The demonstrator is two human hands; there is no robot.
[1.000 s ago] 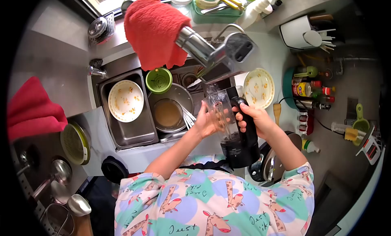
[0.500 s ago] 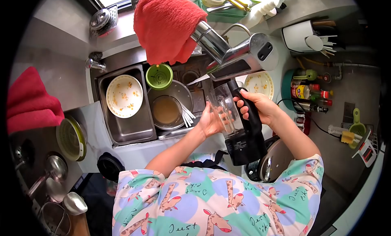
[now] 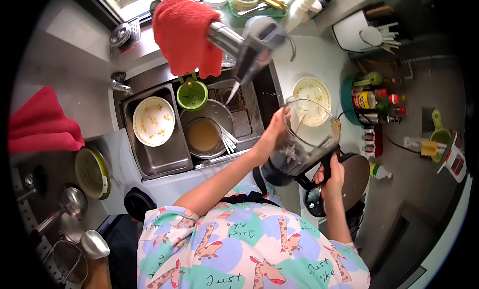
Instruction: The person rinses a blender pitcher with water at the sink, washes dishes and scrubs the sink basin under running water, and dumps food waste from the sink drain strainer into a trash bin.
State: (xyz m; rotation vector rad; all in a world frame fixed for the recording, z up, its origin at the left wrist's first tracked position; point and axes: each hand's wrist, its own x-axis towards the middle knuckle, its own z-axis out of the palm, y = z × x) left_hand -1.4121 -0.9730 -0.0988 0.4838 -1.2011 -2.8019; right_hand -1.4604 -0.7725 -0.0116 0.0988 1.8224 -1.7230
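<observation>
A clear blender jug (image 3: pixel 312 127) with a dark base is tilted in front of me, its open mouth facing up and away, and blades show at its bottom. My right hand (image 3: pixel 333 178) is wrapped round its black handle. Against the jug's left side rests my left hand (image 3: pixel 272 138), its fingers partly hidden behind the wall. Just beyond the jug stands a patterned bowl (image 3: pixel 312 97) on the counter. The faucet (image 3: pixel 257 47), blurred, hangs over the sink with water at its outlet.
A patterned bowl (image 3: pixel 153 121) sits in the left sink basin. The other basin holds a green strainer (image 3: pixel 192 94), a pot of cloudy liquid (image 3: pixel 203 136) and white sticks. A red towel (image 3: pixel 187 37) drapes the faucet. Bottles (image 3: pixel 366 99) stand at right.
The jug has turned so its mouth and inside face me, and its handle has swung down to the right with my right hand. The faucet head has swung left, away from the jug.
</observation>
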